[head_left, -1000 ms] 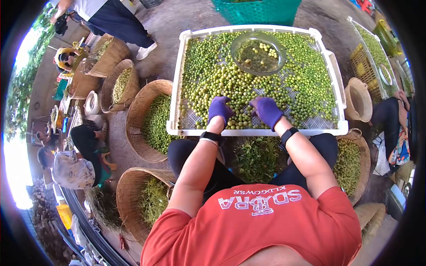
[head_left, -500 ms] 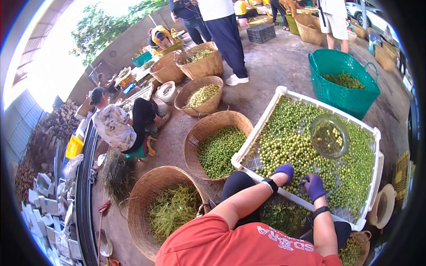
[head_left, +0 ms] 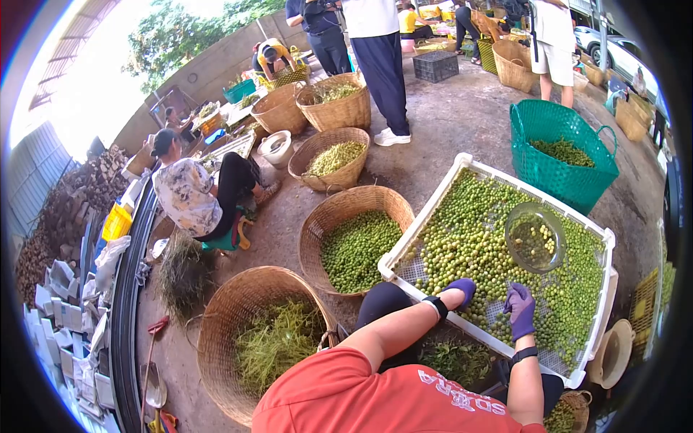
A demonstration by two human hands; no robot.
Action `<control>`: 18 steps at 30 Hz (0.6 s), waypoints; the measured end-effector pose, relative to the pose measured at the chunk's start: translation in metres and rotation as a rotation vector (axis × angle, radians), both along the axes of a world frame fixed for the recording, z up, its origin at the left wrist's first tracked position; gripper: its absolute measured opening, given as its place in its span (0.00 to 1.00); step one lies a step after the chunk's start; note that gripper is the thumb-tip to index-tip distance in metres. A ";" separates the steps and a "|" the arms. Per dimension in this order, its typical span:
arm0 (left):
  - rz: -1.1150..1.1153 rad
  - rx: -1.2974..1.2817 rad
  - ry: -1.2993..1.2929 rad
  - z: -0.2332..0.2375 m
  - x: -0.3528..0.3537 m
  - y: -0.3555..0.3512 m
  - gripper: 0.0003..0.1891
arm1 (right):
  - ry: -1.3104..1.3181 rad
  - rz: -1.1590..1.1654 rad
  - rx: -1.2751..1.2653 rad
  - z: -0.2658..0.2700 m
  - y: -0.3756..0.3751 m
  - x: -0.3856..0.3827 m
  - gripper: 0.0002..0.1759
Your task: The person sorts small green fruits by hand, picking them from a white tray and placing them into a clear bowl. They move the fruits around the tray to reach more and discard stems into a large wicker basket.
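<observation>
concrete floor [head_left: 449, 126] | green fruit [head_left: 453, 242] across white tray [head_left: 424, 213], bowl [head_left: 535, 268] toward far edge | left hand [head_left: 465, 291], right hand [head_left: 519, 310] by near edge: can't tell open or closed | quick sweep might roll fruit over near rim

It is a bright day picture. The strongest light comes from the open sky at the top left, where it is so white that nothing shows. The trees [head_left: 173, 43] beside it look pale. Light falls softly on the floor [head_left: 462, 108], and the leaves [head_left: 458, 359] below the tray [head_left: 424, 211] sit in dark shade. The clear bowl [head_left: 535, 239] has small shiny spots. The middle looks fairly sharp, but the faraway people [head_left: 415, 29] look fuzzy. Near the sides, the roof [head_left: 68, 54] bends, and black fills the corners.
</observation>
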State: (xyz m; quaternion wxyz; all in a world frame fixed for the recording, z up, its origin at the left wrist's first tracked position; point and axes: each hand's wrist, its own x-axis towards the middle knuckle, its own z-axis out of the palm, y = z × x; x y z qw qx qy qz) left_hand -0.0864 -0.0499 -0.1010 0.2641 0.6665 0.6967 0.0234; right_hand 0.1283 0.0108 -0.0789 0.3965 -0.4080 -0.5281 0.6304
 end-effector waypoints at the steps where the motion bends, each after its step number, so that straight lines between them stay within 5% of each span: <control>1: -0.014 -0.021 -0.034 -0.006 -0.003 0.001 0.10 | -0.011 0.033 -0.008 -0.005 0.003 0.002 0.12; 8: 0.007 -0.020 0.003 -0.005 -0.004 -0.009 0.09 | 0.025 0.056 -0.168 0.011 -0.012 0.000 0.05; 10: 0.041 -0.038 0.012 0.014 -0.001 -0.013 0.10 | 0.022 0.021 -0.124 -0.021 0.003 -0.006 0.04; 12: 0.216 0.174 0.031 -0.033 -0.003 -0.006 0.16 | -0.131 0.036 -0.074 -0.003 -0.004 -0.002 0.09; 13: 0.018 -0.073 -0.011 -0.014 -0.014 0.005 0.19 | -0.278 0.020 0.019 -0.015 0.001 0.002 0.14; 14: 0.079 -0.150 -0.107 -0.004 -0.019 0.005 0.21 | -0.287 0.105 0.054 0.021 -0.011 0.004 0.16; 18: 0.503 0.165 -0.574 0.023 -0.046 -0.010 0.14 | -0.221 0.007 0.017 0.025 -0.011 0.003 0.09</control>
